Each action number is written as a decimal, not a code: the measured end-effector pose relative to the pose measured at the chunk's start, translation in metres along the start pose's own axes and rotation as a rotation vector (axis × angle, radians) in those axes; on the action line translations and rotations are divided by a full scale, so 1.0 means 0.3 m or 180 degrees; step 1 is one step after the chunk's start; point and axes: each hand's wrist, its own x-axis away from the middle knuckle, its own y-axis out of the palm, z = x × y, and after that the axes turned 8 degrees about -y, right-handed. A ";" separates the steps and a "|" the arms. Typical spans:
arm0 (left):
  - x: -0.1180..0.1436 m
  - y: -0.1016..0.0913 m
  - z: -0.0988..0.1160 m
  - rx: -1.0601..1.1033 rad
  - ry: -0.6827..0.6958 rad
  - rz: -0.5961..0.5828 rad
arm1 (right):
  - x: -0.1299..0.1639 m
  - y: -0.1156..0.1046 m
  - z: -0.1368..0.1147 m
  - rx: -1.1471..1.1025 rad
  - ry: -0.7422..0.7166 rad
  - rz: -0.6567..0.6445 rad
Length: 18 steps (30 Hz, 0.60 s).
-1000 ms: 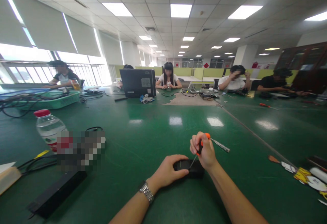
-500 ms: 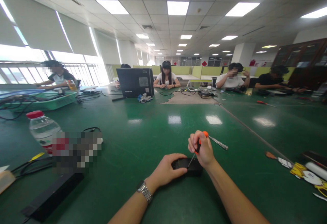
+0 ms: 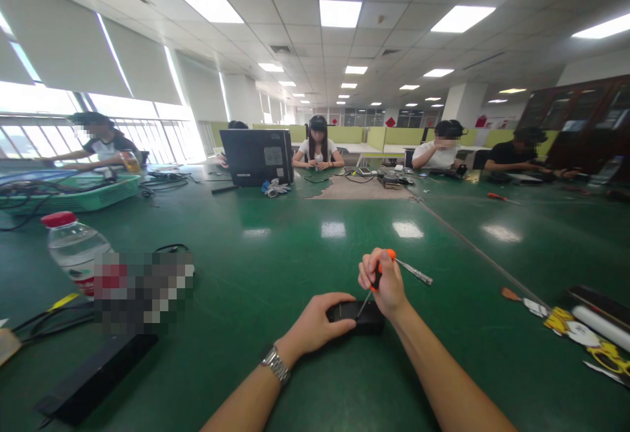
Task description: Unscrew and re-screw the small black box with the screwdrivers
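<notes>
Both hands work: left hand pins black box, right hand angles screwdriver.

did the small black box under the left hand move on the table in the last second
Cannot tell. The small black box sits a bit higher and further left in frame, but so does the water bottle, so the camera shifted. The left hand rests on it.

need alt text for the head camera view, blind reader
The right hand grips an orange-handled screwdriver, tip down on a small black device that the left hand steadies on a green table. A water bottle stands far left, and other people sit working at the far end.
</notes>
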 end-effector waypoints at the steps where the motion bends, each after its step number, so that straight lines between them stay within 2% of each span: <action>1: 0.000 0.000 0.001 0.0004 0.0008 -0.0002 | 0.000 0.000 -0.001 0.0008 0.0009 0.0003; 18: -0.010 0.004 -0.011 -0.0080 -0.0038 0.0030 | -0.006 0.006 -0.005 0.0070 0.0016 0.0049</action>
